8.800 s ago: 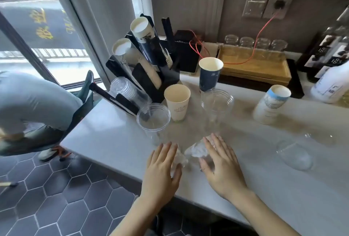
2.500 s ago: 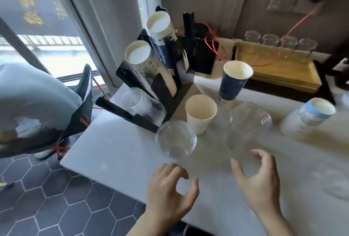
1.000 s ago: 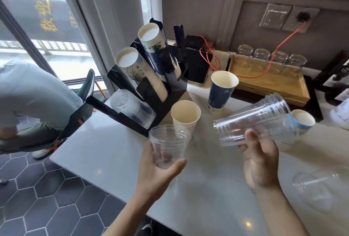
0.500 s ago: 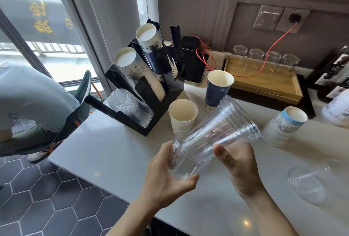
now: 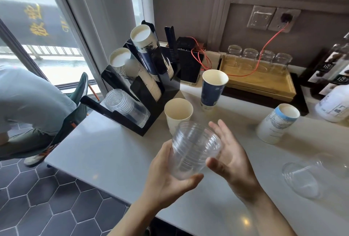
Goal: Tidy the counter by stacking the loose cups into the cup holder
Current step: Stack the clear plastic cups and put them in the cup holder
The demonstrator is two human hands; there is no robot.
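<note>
The two clear stacks from a moment ago are now pushed into one stack of clear cups (image 5: 195,150); the left hand (image 5: 168,177) holds it with fingers clamped around, the right hand (image 5: 229,157) has fingers apart beside it. It hangs above the surface (image 5: 105,152), ready for the cup holder (image 5: 143,92).

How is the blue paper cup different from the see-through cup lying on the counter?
The blue paper cup stands upright; the clear cup lies on its side. The blue paper cup is solid blue outside and pale inside; the clear cup shows the counter through it. Both are empty, loose, and untouched by either hand.
</note>
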